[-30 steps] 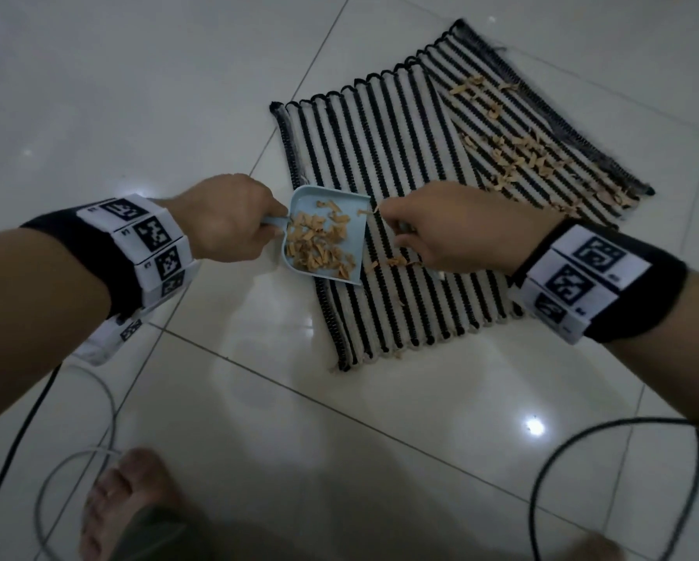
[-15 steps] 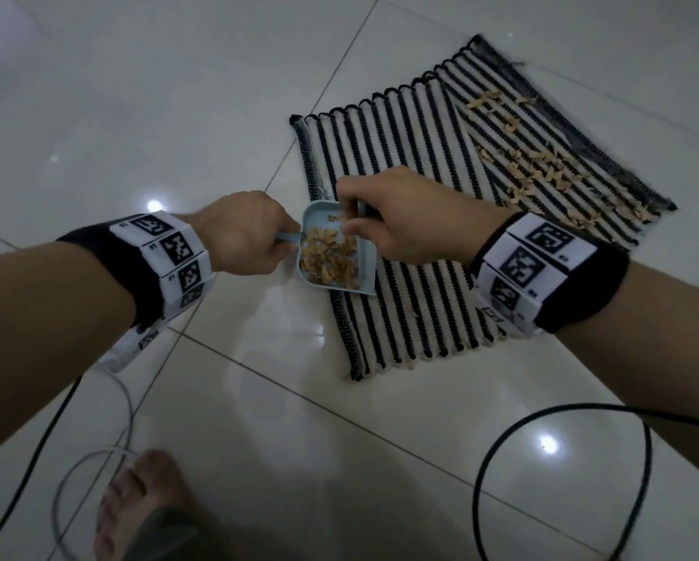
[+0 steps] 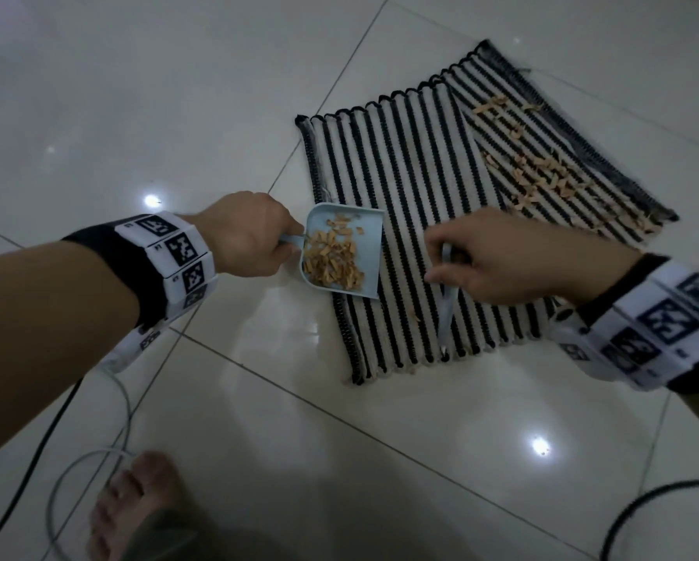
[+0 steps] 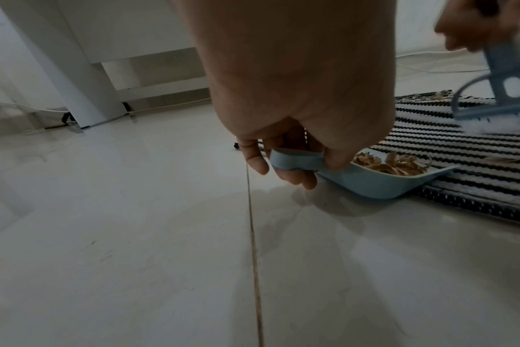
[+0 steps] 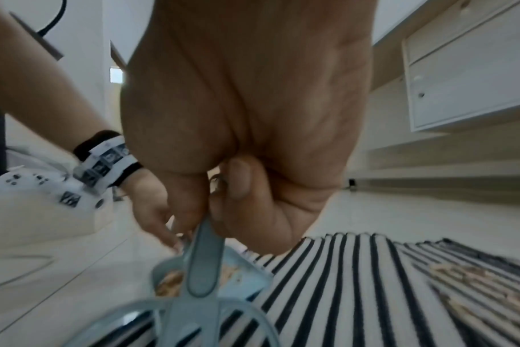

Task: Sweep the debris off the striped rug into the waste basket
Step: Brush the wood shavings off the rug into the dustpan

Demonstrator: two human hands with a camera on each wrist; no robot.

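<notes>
right hand (image 3: 501, 261) pulling the brush (image 3: 447, 301) away from the dustpan (image 3: 370, 253) toward 3 o'clock, now over the striped rug (image 3: 412, 155), camera view drifting

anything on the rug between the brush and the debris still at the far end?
Nothing visible. Between the brush in the right hand and the remaining debris lies only bare striped rug. The dustpan sits on the opposite side, at the rug's left edge.
</notes>
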